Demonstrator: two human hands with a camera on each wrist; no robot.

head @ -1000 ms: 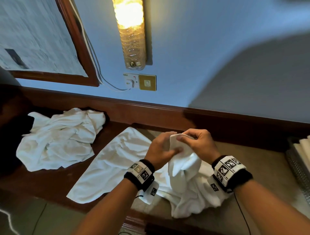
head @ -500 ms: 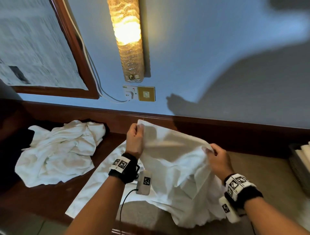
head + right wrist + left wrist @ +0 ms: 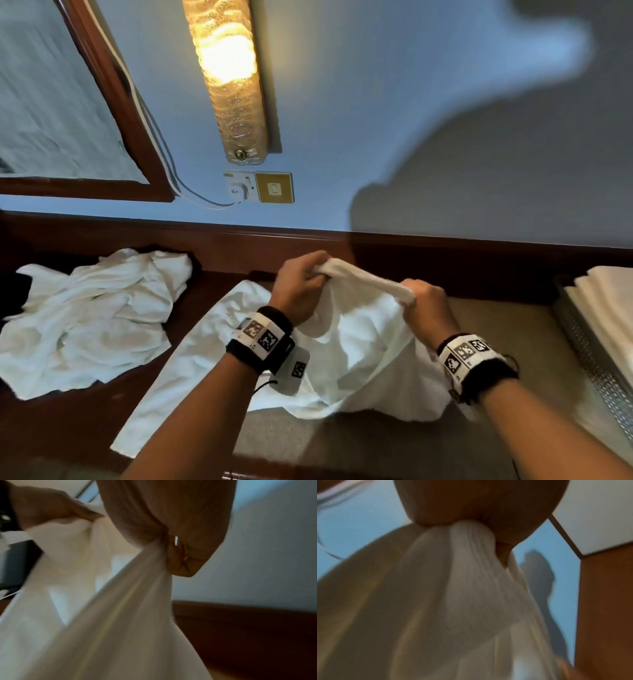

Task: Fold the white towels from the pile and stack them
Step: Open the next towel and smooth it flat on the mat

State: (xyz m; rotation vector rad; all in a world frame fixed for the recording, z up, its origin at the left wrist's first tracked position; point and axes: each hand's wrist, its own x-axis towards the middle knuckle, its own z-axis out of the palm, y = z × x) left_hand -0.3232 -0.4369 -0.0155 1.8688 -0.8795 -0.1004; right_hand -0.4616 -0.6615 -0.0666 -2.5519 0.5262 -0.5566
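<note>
While I look down through the head camera, my left hand (image 3: 301, 287) and my right hand (image 3: 426, 310) sit in the middle of the frame, each curled tight on the top edge of one white towel (image 3: 359, 349). I hold it up so the rest can hang down and I can find its edge before I fold it. Its bottom drapes on the table (image 3: 496, 329) and partly covers a flat towel (image 3: 191, 356) spread under it. At the left of the frame the pile (image 3: 92, 318) waits, all crumpled. At the far right, folded towels (image 3: 609, 308) sit stacked in a metal basket (image 3: 589, 359). I think that is where this one should go.

Seen from my left wrist, my left hand (image 3: 471, 503) fills the top of the frame, and my fingers bunch the towel (image 3: 453, 588) into pleats so it won't slip.

Seen from my right wrist, my right hand (image 3: 171, 513) at the top middle squeezes the towel (image 3: 120, 615) the same way, while my left hand (image 3: 48, 507) shows at the upper left, pinching its part.
</note>
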